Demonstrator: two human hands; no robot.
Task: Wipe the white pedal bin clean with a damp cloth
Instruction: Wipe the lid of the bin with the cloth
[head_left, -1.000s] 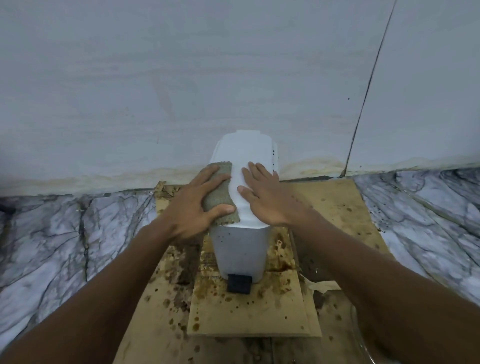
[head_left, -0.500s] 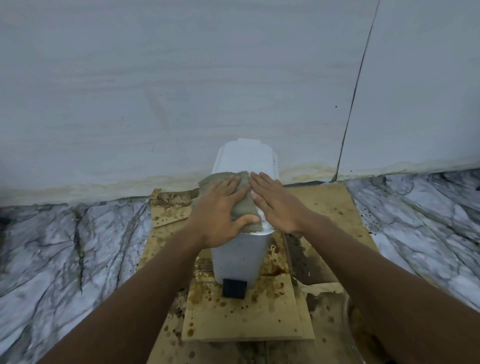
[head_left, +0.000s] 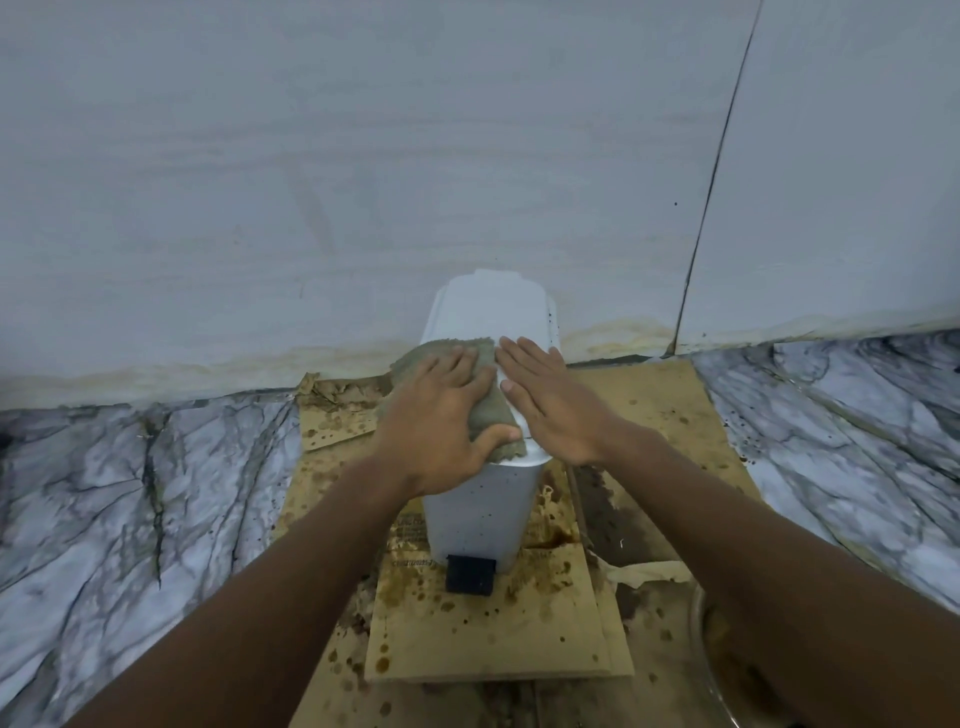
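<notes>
The white pedal bin (head_left: 480, 506) stands against the wall on stained cardboard, lid closed, its black pedal (head_left: 470, 574) facing me. A grey-green cloth (head_left: 488, 410) lies over the left and front part of the lid. My left hand (head_left: 441, 421) presses flat on the cloth, fingers straight, thumb stretched along the cloth's front edge. My right hand (head_left: 550, 400) rests flat on the right side of the lid beside the cloth, fingers straight.
Brown-stained cardboard sheets (head_left: 488, 639) cover the floor under and around the bin. Marbled floor tiles (head_left: 140, 499) spread to both sides. The pale wall (head_left: 363, 182) rises directly behind the bin. A curved glass or metal rim (head_left: 711, 670) shows at the lower right.
My left hand has slid the cloth from the lid's left edge toward its middle, close to my right hand. The right hand has stayed on the lid.
</notes>
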